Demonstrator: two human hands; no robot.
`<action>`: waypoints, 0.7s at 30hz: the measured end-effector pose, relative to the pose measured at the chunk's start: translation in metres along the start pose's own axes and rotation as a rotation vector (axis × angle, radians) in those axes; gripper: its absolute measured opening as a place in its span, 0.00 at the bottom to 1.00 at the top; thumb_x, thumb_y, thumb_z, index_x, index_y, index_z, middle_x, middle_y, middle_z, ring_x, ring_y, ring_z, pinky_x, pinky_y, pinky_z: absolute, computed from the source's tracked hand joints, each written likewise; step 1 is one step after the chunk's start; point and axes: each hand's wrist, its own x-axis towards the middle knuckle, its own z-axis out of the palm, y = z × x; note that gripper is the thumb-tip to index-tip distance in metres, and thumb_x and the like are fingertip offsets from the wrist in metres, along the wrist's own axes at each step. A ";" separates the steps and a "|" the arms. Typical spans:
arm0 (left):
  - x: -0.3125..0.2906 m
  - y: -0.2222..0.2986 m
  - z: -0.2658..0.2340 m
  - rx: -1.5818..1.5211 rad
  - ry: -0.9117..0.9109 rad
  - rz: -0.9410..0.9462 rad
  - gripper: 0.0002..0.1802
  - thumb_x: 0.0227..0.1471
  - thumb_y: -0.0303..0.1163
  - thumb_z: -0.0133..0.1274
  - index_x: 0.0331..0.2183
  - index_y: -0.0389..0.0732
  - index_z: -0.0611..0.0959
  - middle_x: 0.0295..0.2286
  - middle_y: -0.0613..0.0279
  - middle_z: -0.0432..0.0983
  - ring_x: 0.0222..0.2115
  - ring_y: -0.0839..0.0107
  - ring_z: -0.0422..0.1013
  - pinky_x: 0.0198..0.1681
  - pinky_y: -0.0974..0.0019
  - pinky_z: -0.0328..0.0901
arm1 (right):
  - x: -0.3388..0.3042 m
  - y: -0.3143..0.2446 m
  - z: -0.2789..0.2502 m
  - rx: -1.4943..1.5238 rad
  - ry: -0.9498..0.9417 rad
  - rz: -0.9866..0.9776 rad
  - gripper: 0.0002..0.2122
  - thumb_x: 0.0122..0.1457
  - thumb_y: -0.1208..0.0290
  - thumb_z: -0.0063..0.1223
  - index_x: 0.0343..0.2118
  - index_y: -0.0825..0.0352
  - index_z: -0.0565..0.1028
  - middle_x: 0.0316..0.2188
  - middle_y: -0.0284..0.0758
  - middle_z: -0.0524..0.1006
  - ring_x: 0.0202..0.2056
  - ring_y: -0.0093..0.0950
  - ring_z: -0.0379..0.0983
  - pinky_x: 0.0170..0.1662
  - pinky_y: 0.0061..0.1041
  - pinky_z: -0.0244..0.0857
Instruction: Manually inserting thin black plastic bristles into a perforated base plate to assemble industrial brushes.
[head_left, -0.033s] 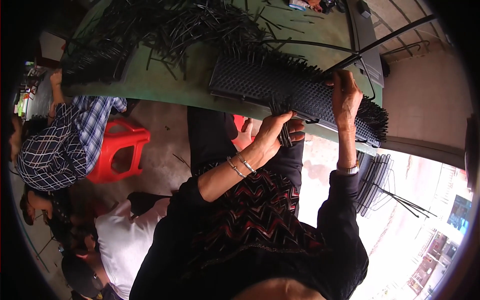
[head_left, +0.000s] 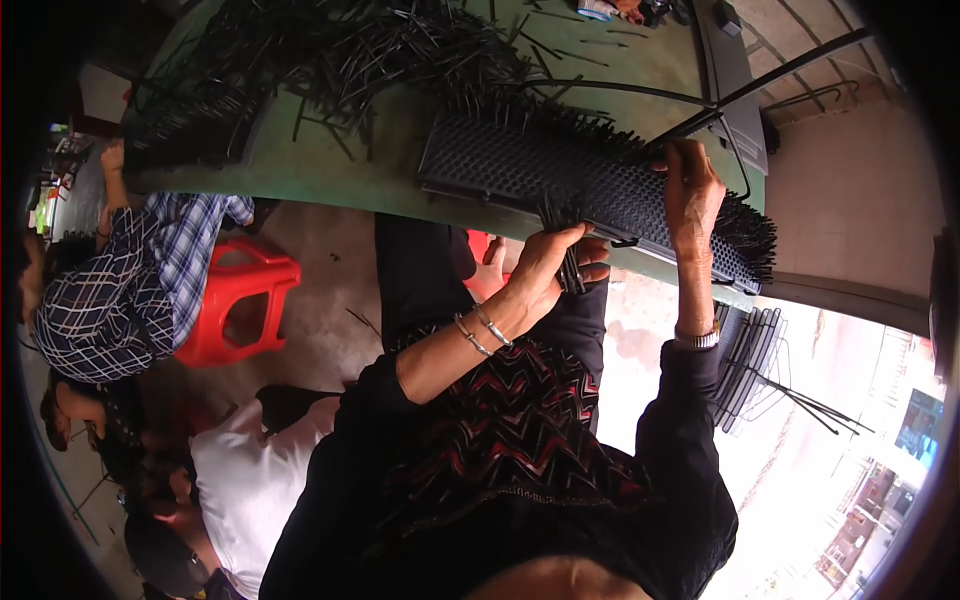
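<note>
A bundle of thin black sticks (head_left: 570, 268) is gripped in my left hand (head_left: 541, 268), just off the table's near edge. Beside it lies a long black board (head_left: 490, 160) full of small holes, slanting down to the right. Black sticks stand upright in its far rows and at its right end. My right hand (head_left: 692, 203) is over the right part of the board, fingers pinched together among the standing sticks. Whatever is between those fingertips is too small or hidden to make out.
A big heap of loose black sticks (head_left: 370, 60) covers the far left of the green table (head_left: 330, 178). A dark metal rod frame (head_left: 712, 103) rises behind the board. People sit at left near a red plastic stool (head_left: 245, 300). Wire racks (head_left: 750, 350) stand at right.
My hands and the board look unmoved. Only the person in white at lower left has shifted slightly.
</note>
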 end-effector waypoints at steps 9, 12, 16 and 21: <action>-0.008 0.005 0.008 0.112 0.072 -0.057 0.14 0.60 0.38 0.47 0.41 0.37 0.74 0.26 0.62 0.72 0.26 0.70 0.72 0.30 0.64 0.72 | 0.006 0.002 -0.003 0.178 -0.161 0.026 0.06 0.59 0.76 0.49 0.37 0.68 0.76 0.26 0.36 0.79 0.29 0.23 0.78 0.34 0.21 0.67; -0.003 0.006 0.002 0.098 -0.027 -0.054 0.14 0.60 0.39 0.47 0.40 0.38 0.74 0.21 0.68 0.65 0.20 0.77 0.62 0.21 0.72 0.60 | 0.010 -0.005 -0.004 0.197 -0.202 -0.009 0.07 0.58 0.76 0.50 0.38 0.68 0.77 0.27 0.36 0.78 0.29 0.23 0.77 0.34 0.20 0.67; 0.001 0.002 0.001 0.081 -0.038 -0.065 0.15 0.60 0.40 0.48 0.39 0.37 0.75 0.20 0.70 0.62 0.17 0.80 0.52 0.19 0.75 0.49 | 0.015 -0.002 -0.006 0.235 -0.287 -0.103 0.08 0.56 0.78 0.51 0.39 0.71 0.76 0.29 0.37 0.78 0.29 0.24 0.77 0.35 0.21 0.67; -0.002 0.000 0.002 0.130 -0.057 -0.057 0.15 0.58 0.41 0.51 0.38 0.37 0.76 0.19 0.70 0.63 0.15 0.83 0.51 0.18 0.76 0.47 | 0.015 0.002 -0.002 0.234 -0.286 -0.082 0.08 0.57 0.79 0.50 0.39 0.70 0.76 0.30 0.38 0.78 0.29 0.29 0.76 0.35 0.24 0.68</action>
